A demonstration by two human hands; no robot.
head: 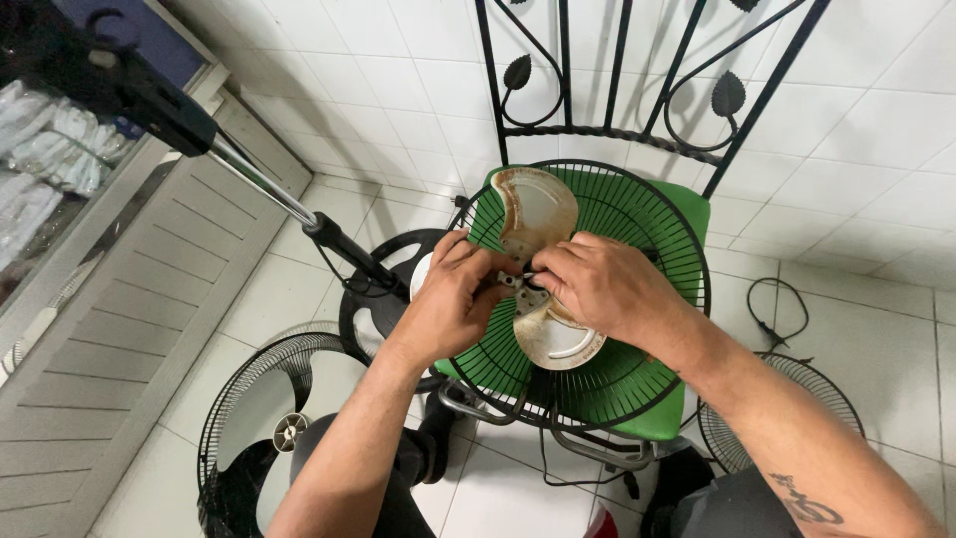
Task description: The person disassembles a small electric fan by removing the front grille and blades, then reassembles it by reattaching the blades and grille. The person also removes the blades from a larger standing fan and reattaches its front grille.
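Head camera looked down on the left hand (453,299) and the right hand (597,284), both clenched around the hub of a dusty white fan blade (543,214) that lay on a black wire fan guard (637,214) resting on a green-cushioned iron chair (687,204).

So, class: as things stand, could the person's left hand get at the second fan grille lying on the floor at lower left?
Probably yes. The left hand now grips the dirty fan blade over the grille on the green chair. The floor grille lies uncovered beside the left forearm; only the fan stand pole slants above, farther back.
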